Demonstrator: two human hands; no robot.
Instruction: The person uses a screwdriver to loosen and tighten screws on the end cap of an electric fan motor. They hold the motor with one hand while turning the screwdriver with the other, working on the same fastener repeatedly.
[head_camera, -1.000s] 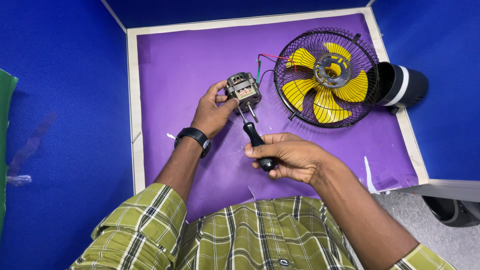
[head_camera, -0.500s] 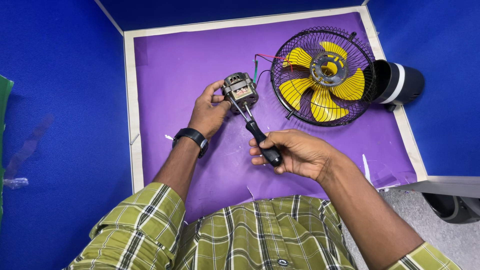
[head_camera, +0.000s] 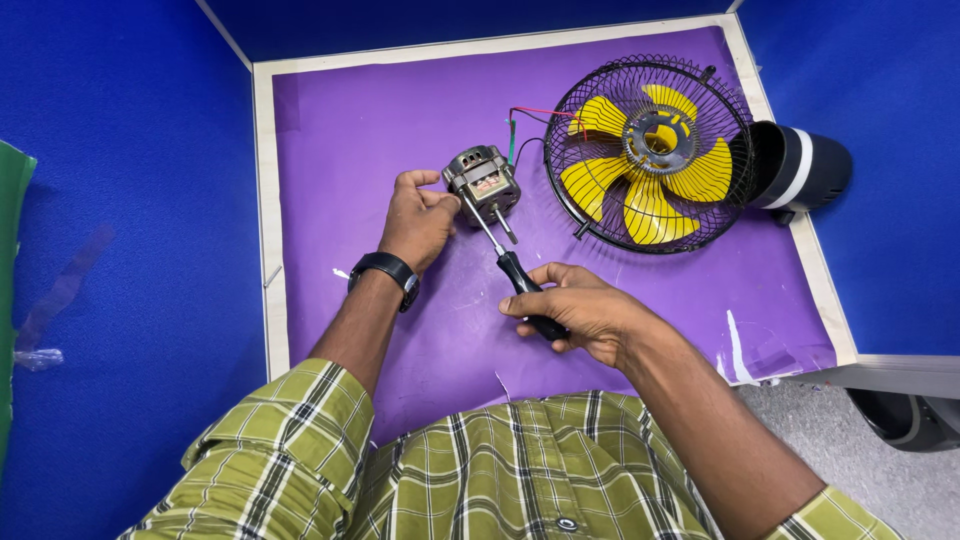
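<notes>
Head view, looking down on a purple mat (head_camera: 380, 130). Left hand (head_camera: 418, 218) is curled against the left side of a small grey motor (head_camera: 482, 182), fingers closed on its casing and thumb near the top, so the motor sits just beyond and to the right of that hand, raised slightly off the mat; how far the fingers wrap behind it cannot be told. A black watch (head_camera: 386, 270) circles the left wrist. Right hand (head_camera: 580, 312) lies nearer the body and to the right of the left hand, closed around the black handle of a screwdriver (head_camera: 510, 268). The shaft runs up and leftward from this hand, and its tip meets the lower front face of the motor, between the two hands. A short metal spindle projects from the motor beside the shaft, pointing toward the right hand. The hands are apart, joined only through tool and motor.

Red, green and black wires (head_camera: 525, 125) leave the far side of the motor and run rightward to a fan (head_camera: 648, 152), which lies beyond the right hand with its black wire cage facing up and yellow blades inside. A black housing (head_camera: 800, 168) with a white band adjoins the cage on its right edge. Blue walls (head_camera: 120, 200) stand left of the left hand. Both sleeves (head_camera: 290, 440) are green plaid.
</notes>
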